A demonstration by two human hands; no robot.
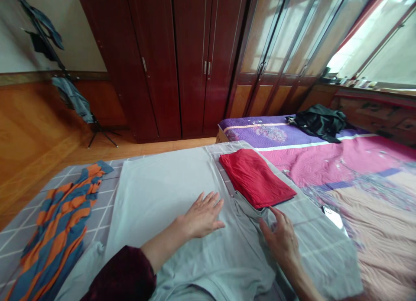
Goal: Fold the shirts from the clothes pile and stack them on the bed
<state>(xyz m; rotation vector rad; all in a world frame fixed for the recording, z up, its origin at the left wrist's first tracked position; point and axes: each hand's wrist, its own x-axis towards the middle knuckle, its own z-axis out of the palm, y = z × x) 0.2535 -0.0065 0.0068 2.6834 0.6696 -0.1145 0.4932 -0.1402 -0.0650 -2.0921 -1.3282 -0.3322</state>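
Observation:
A pale grey-green garment [165,175] lies spread over a grey checked cloth [107,184]. My left hand [204,215] rests flat on the middle of it, palm down, fingers spread and holding nothing. Nearer the right side, my right hand [282,234] is at the garment's edge, below a folded red cloth [253,175]. Its thumb and index finger are apart, and the other fingers are partly hidden. The garment's near part is bunched at the bottom of the view. An orange and blue patterned garment [65,218] lies loosely at the left.
To the right is a bed with a purple and pink cover [312,162], with a black garment [320,121] and a phone [333,216] on it. Dark red wardrobes [191,67] stand behind. A rack [94,123] with hanging clothes is at the left.

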